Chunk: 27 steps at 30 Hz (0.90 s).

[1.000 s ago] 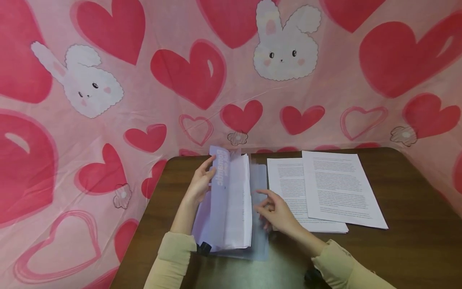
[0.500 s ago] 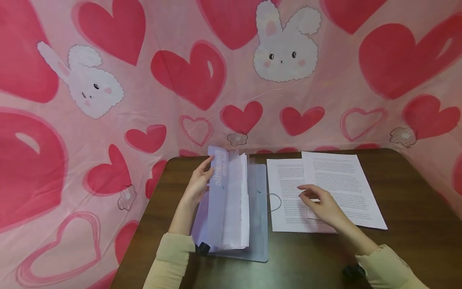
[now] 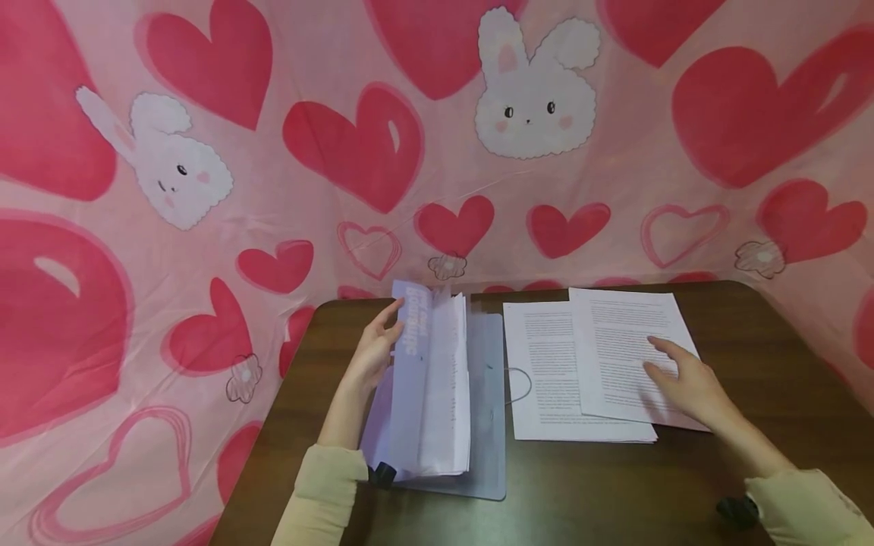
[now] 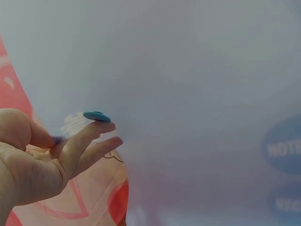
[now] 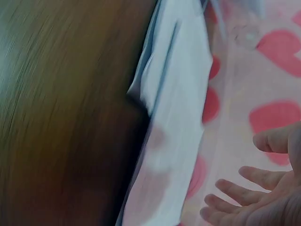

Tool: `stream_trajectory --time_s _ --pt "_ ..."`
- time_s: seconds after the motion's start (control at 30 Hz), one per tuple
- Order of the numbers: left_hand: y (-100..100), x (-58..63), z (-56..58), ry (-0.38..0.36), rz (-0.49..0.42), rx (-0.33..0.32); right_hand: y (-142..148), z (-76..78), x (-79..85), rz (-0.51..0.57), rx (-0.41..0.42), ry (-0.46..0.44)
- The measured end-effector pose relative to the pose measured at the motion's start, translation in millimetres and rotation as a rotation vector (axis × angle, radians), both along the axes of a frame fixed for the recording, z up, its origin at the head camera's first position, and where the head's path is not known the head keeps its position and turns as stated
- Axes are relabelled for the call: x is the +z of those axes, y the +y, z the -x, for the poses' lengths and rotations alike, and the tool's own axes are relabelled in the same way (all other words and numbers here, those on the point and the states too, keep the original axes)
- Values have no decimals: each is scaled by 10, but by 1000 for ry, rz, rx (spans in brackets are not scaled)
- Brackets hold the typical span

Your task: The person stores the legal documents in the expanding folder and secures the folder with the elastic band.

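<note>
Item: lilac folder (image 3: 437, 394), standing open at the table's (image 3: 614, 485) 9 o'clock side, cover gripped by my left hand (image 3: 372, 353). My right hand (image 3: 690, 387), fingers relaxed, rests on printed sheets (image 3: 614, 356) at 3 o'clock.

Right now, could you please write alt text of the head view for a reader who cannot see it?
A person's left hand holds up the cover of an open lilac folder on a brown table, while the right hand rests on printed sheets to its right. A pink cloth with hearts and bunnies hangs behind.
</note>
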<state>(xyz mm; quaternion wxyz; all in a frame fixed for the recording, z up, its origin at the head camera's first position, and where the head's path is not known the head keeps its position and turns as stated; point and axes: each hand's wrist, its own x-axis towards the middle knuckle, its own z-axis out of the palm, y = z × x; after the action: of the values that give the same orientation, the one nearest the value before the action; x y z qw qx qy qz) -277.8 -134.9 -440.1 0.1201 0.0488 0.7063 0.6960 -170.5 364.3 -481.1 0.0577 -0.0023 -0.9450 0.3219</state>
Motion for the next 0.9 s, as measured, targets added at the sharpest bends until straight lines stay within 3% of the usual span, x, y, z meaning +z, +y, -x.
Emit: stream_trajectory --time_s 0.4,0.67,0.9 --pt "2 3 -20 2 -15 -16 588 96 -64 -45 -203 -129" --pt "10 46 -15 11 -10 -9 687 153 -81 -141 -194 -174" --pt "17 11 -31 -3 9 -7 698 173 -147 -207 -263 -373"
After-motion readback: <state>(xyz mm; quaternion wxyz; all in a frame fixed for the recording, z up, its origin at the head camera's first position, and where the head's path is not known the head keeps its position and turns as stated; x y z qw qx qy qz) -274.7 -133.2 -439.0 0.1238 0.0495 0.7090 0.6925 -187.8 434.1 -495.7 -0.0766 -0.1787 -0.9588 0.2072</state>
